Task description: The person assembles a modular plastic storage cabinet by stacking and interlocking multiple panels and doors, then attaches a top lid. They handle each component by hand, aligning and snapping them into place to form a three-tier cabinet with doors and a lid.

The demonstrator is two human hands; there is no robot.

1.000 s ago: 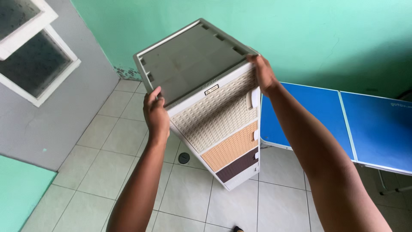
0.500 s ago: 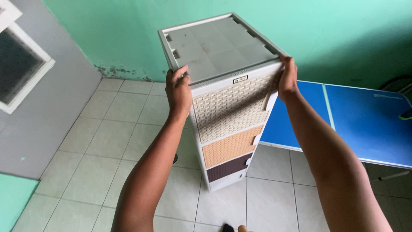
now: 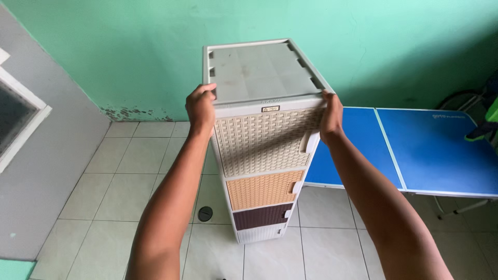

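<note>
A tall plastic drawer cabinet (image 3: 262, 155) stands upright on the tiled floor, with a grey top panel and woven-pattern drawer fronts in cream, tan and dark brown. My left hand (image 3: 201, 108) grips the top left edge of the cabinet. My right hand (image 3: 331, 118) grips the top right edge, just above the side handle of the uppermost drawer. Both arms stretch forward from the bottom of the view.
A low blue folding table (image 3: 415, 150) stands right of the cabinet against the green wall (image 3: 129, 46). A grey wall with a white-framed window (image 3: 21, 124) runs along the left. A round floor drain (image 3: 205, 213) sits beside the cabinet's base.
The cabinet was tilted to the left a second ago; it has swung upright and now stands straight. Both hands stayed on its top edges throughout.
</note>
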